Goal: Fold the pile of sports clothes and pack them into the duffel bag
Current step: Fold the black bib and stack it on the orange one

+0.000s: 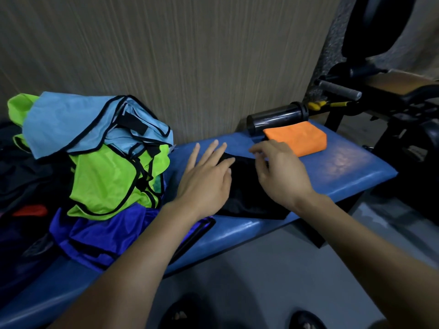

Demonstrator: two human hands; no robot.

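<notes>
My left hand point(205, 175) lies flat, fingers straight and spread, pinning the black garment point(247, 193) at the bench's centre so it won't slide. My right hand point(276, 172) hovers over its 1 o'clock edge, fingers loosely bent, gripping nothing I can see. The unfolded pile point(99, 162) waits at 9 o'clock; a folded orange piece point(297, 138) sits at 2 o'clock. Blue padded bench point(344, 167), ribbed wall point(166, 55) behind, gym machine point(392, 103) to the right.

Bare blue bench point(344, 172) padding is lying open right of the black garment point(249, 186). The bib pile point(99, 153) is crowding the left; a folded orange towel point(297, 137) and dark bottle point(275, 119) are blocking the back.
</notes>
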